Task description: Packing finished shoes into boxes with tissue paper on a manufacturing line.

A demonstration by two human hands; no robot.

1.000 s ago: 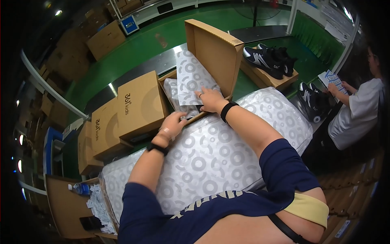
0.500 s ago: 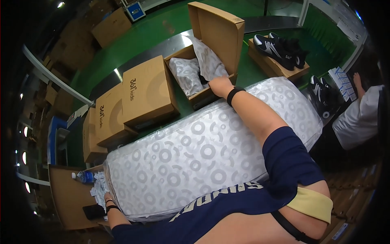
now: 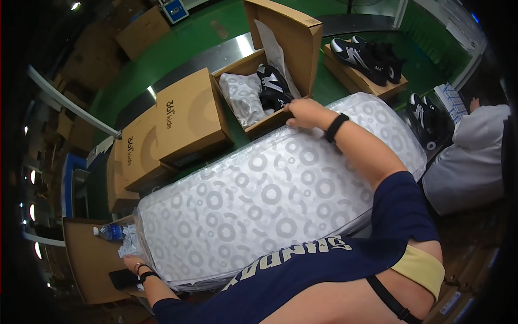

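Note:
My right hand [image 3: 308, 113] is at the near right corner of an open brown shoebox [image 3: 263, 125], its fingers curled in against the box wall; what they grip is hidden. Inside the box lies a black and white sneaker [image 3: 274, 86], uncovered, beside a bundle wrapped in patterned tissue paper [image 3: 242, 93]. A sheet of tissue [image 3: 272, 46] stands folded back against the raised lid [image 3: 291, 40]. Low on the left, my left hand [image 3: 133, 263] has its fingers closed at the edge of a heap of white paper slips [image 3: 129, 243], apparently pinching one.
A plastic-wrapped stack of patterned tissue [image 3: 270, 194] lies before me. Closed shoeboxes [image 3: 189, 119] stand to the left, near a water bottle [image 3: 110, 233] and a black phone-like object [image 3: 124, 279]. Sneakers sit on a box [image 3: 367, 59] at right, beside another person's pale sleeve [image 3: 469, 156].
The tissue flap has gone back against the lid, uncovering the sneaker. My right hand has shifted slightly right along the box; my left hand has moved left to the paper slips.

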